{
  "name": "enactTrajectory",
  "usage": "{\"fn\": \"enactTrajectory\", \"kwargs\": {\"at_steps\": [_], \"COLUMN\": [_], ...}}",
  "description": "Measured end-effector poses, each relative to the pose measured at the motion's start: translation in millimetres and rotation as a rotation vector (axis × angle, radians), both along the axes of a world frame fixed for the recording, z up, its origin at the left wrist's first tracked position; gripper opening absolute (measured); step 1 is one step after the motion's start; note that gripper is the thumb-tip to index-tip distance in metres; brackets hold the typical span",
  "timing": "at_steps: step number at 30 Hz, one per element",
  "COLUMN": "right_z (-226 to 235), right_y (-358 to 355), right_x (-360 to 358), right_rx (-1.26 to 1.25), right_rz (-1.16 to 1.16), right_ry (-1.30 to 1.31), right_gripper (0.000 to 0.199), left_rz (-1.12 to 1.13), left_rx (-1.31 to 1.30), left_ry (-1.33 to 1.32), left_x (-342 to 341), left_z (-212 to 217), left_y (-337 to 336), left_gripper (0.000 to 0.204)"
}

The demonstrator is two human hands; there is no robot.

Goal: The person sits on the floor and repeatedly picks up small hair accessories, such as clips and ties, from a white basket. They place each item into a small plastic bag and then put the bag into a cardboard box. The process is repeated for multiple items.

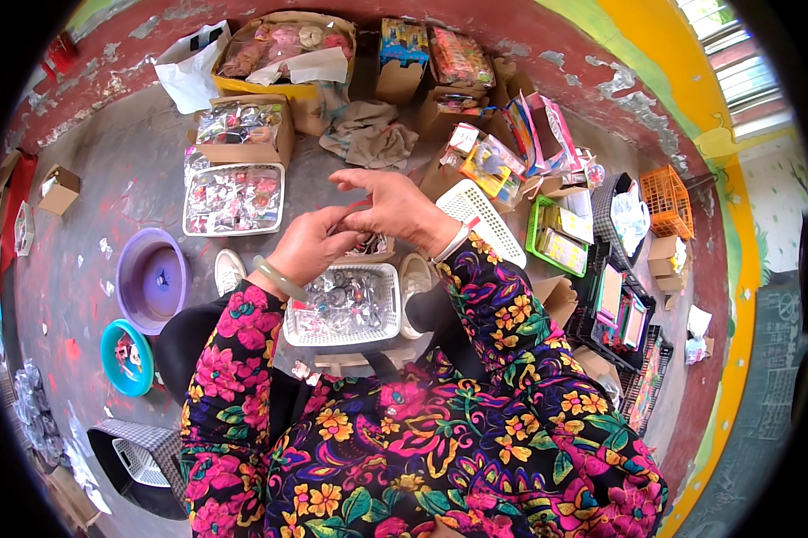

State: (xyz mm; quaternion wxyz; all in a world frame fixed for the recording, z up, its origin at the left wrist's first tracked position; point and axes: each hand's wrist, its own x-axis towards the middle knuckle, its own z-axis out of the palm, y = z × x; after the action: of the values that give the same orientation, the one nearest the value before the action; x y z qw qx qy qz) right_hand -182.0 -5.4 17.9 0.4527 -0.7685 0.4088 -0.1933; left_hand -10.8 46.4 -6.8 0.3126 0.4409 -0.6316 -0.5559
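My left hand (310, 244) and my right hand (397, 212) meet in front of me, above a cardboard box (375, 255) of small items. The left fingers are pressed together in a pinch. My right thumb and fingers curve toward them, with one finger stretched out to the left. A thin reddish strip shows between the hands, too small to name. Just below, near my lap, stands a white perforated basket (343, 337) holding many small clear packets. A pale bangle (279, 279) is on my left wrist and a white band (453, 242) on my right.
Ahead stands a white basket (189, 199) of packets, beside an open carton (283, 134). At left are a purple basin (126, 269) and a teal bowl (108, 357). At right are an empty white basket (486, 222), a green basket (533, 235) and black crates (601, 348).
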Motion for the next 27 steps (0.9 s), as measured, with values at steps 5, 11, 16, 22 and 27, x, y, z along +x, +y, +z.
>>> {"fn": "enactTrajectory", "kwargs": {"at_steps": [5, 11, 16, 22, 27], "right_z": [-1, 1, 2, 19, 21], "right_y": [2, 1, 5, 5, 12], "right_x": [3, 1, 6, 5, 8], "right_rx": [-0.158, -0.138, -0.208, -0.546, -0.76], "right_rz": [-0.013, -0.017, 0.0, -0.12, -0.091], "right_ry": [0.093, 0.037, 0.023, -0.065, -0.056], "right_gripper": [0.063, 0.065, 0.066, 0.05, 0.024], "left_rz": [-0.064, -0.058, 0.042, 0.279, 0.299], "left_rx": [0.095, 0.181, 0.192, 0.285, 0.218], "left_ry": [0.156, 0.405, 0.436, 0.47, 0.448], "left_x": [0, -2, 4, 9, 6], "left_z": [6, -2, -13, -8, -1], "left_y": [2, -1, -6, -9, -7], "left_gripper": [0.029, 0.03, 0.03, 0.032, 0.031]}}
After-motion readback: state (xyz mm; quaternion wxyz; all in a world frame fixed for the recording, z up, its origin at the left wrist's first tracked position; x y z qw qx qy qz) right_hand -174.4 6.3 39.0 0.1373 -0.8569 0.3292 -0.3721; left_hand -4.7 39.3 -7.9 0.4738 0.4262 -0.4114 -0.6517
